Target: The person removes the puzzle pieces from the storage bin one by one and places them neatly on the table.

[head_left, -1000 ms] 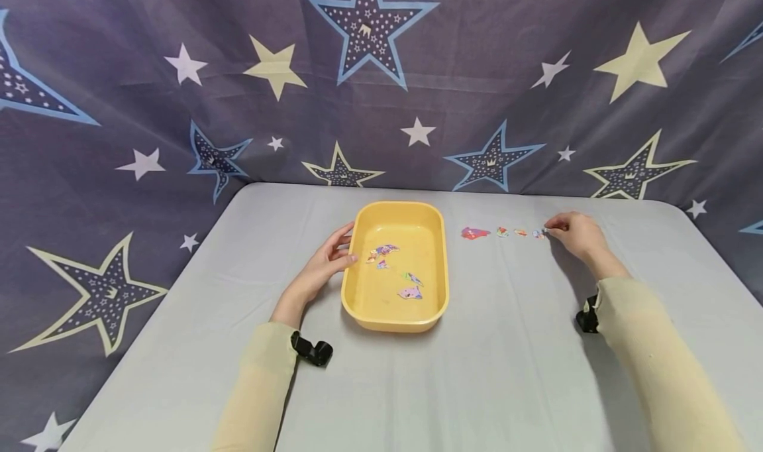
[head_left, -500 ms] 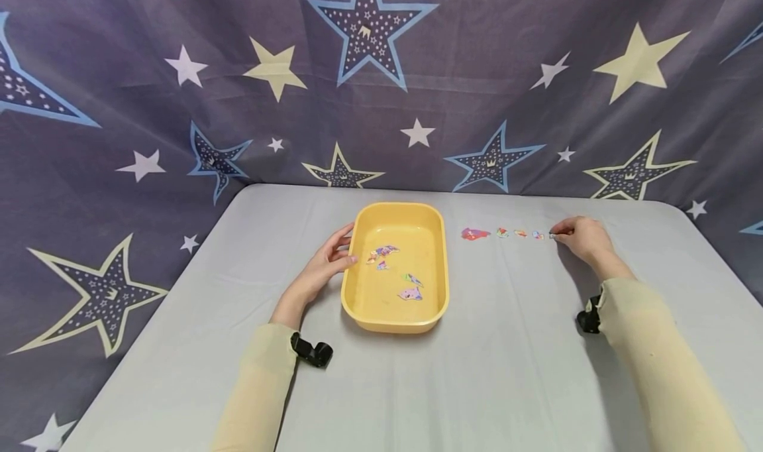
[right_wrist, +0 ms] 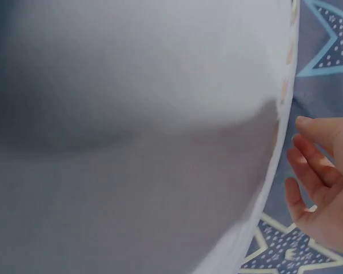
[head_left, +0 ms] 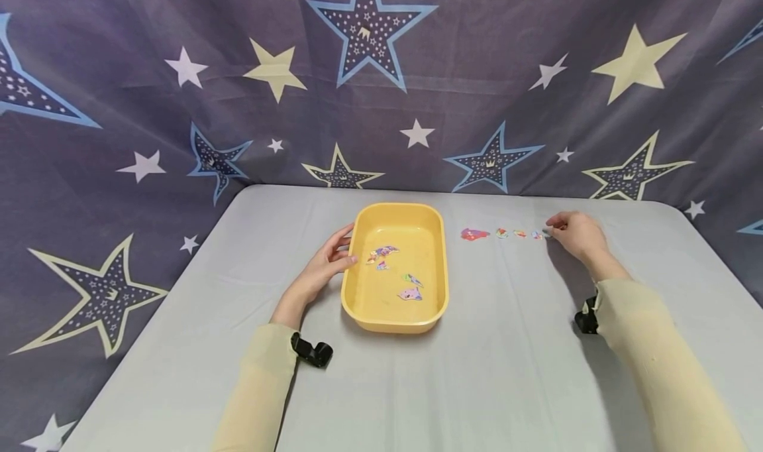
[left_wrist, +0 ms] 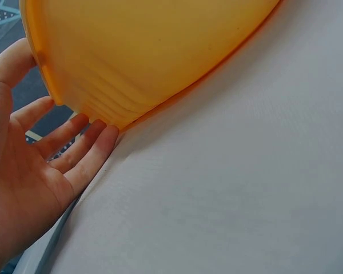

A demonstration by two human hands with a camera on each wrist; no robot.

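Note:
A yellow plastic tub stands near the middle of the table, with several colourful cutout pieces inside, among them a pink one and a purple one. My left hand holds the tub's left side, thumb at the rim and fingertips against the outer wall. To the right of the tub lies a row of pieces: a large red-purple one, then smaller ones. At the row's right end, my right hand pinches a tiny cutout, mostly hidden by the fingertips.
A grey cloth covers the table. Behind it hangs a dark curtain printed with stars, meeting the table's back edge. Black wrist mounts sit on both forearms.
My right hand shifted slightly right with the tiny cutout, then back left toward the row's last piece. The left hand and the tub stay in place.

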